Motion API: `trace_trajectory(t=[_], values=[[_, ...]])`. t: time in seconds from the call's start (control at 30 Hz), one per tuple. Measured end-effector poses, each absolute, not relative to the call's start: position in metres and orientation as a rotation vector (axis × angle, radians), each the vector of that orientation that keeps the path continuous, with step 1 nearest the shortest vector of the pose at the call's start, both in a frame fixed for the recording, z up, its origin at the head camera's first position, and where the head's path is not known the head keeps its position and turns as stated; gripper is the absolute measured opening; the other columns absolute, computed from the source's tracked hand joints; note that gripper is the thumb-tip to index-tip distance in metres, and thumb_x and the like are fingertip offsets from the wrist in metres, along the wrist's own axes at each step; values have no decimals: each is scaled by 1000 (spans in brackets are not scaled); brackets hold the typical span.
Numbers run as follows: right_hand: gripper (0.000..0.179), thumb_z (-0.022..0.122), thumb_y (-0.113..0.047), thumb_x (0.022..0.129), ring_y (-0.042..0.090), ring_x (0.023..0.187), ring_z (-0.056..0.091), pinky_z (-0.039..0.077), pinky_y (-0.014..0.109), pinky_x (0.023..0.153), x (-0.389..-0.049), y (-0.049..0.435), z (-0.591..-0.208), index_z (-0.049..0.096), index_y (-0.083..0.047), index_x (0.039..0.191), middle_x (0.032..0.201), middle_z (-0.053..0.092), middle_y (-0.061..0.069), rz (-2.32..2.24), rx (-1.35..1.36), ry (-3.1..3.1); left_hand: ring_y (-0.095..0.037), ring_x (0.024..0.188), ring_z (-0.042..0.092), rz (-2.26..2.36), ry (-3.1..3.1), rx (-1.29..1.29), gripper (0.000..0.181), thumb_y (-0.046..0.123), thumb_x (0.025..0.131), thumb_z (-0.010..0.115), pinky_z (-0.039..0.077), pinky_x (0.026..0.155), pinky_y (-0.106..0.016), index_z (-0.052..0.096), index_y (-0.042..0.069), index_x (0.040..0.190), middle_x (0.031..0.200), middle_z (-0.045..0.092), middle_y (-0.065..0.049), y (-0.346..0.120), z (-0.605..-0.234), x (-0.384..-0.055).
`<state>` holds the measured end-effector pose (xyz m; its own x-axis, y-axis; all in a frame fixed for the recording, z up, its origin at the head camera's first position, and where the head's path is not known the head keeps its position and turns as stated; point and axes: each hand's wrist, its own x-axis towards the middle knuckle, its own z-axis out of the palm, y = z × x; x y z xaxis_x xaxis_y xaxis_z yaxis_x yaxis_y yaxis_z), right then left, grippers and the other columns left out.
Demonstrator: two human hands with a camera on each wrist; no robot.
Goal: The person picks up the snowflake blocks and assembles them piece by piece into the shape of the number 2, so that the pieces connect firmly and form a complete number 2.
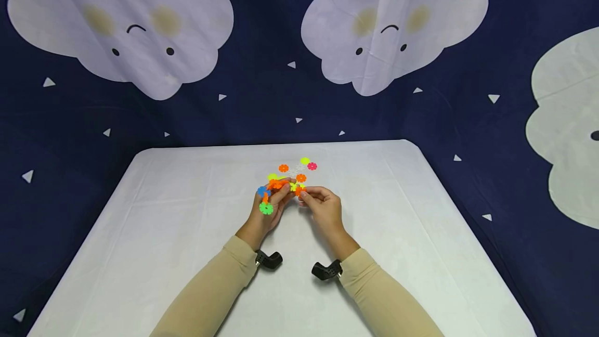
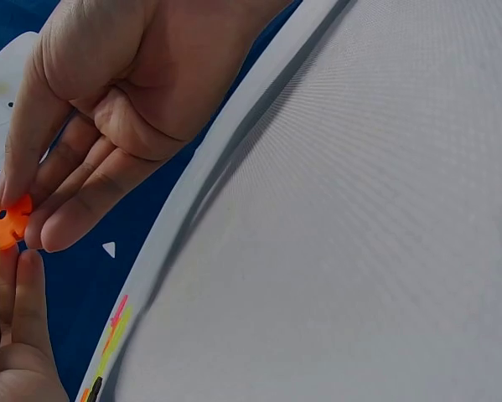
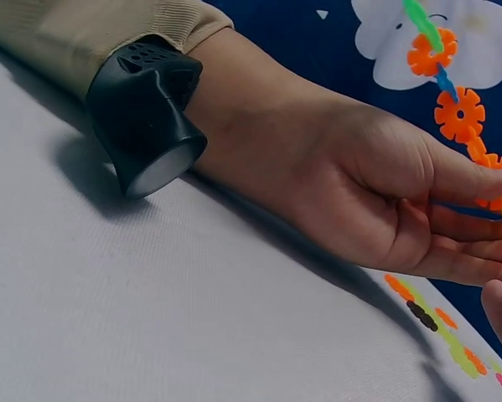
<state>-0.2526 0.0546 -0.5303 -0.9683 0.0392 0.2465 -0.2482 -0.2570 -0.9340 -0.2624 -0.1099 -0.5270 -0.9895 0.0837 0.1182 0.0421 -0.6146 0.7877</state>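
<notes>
A chain of notched flower-shaped plastic discs hangs from my left hand (image 1: 271, 211), which grips it near the far part of the table. Linked in it are a green disc (image 1: 266, 208), a blue disc (image 1: 262, 191) and several orange discs (image 3: 460, 115). Between the thumb and fingers of my right hand (image 1: 326, 208) an orange disc (image 2: 5, 221) is pinched. It meets a yellow disc (image 1: 293, 187) at the chain's right end. In the left wrist view, left-hand fingers (image 2: 30, 306) show just below that join.
Loose flower discs lie behind the hands: an orange disc (image 1: 283, 168), a pink disc (image 1: 312, 166), a yellow disc (image 1: 305, 160) and a dark one (image 3: 421, 316). The white-covered table (image 1: 187, 254) ends at a dark blue cloud-patterned cloth (image 1: 267, 113). Each wrist wears a black camera.
</notes>
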Motion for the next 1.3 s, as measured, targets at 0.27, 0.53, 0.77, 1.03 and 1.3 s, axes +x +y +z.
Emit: trace_trajectory(t=[0.27,0.53,0.77,1.03,1.3], values=[[13,73,14,93,24,75,76,64,44,73,-249,52,-530,70,19,105,91,73,30,2266,292,-1810,-24,103,71,2812,1309,101,17,3,95,78,60,93,-35,74,-3,111,113,72,-14,-110,-529,-265],[11,72,15,93,24,74,76,63,51,72,-245,50,-531,70,21,103,89,72,33,2225,327,-1798,-23,111,69,2777,1392,148,27,0,96,76,55,101,-37,68,-10,120,117,71,-13,-110,-519,-255],[10,71,18,92,28,74,76,64,44,71,-244,46,-532,69,22,101,89,71,34,2225,329,-1764,-22,107,69,2788,1366,174,11,-4,98,70,57,98,-36,73,0,107,115,72,-11,-109,-524,-259],[23,79,11,89,39,87,74,64,30,75,-248,48,-536,72,13,111,100,74,24,2046,444,-1958,-23,109,69,2875,1339,253,11,1,106,62,55,101,-37,72,2,105,120,71,-18,-113,-540,-270],[39,82,-3,90,35,107,70,57,43,97,-273,70,-540,69,8,125,118,72,19,1589,343,-2336,-22,103,70,2899,1329,143,17,11,104,70,56,99,-35,68,6,88,121,72,-19,-115,-539,-273]])
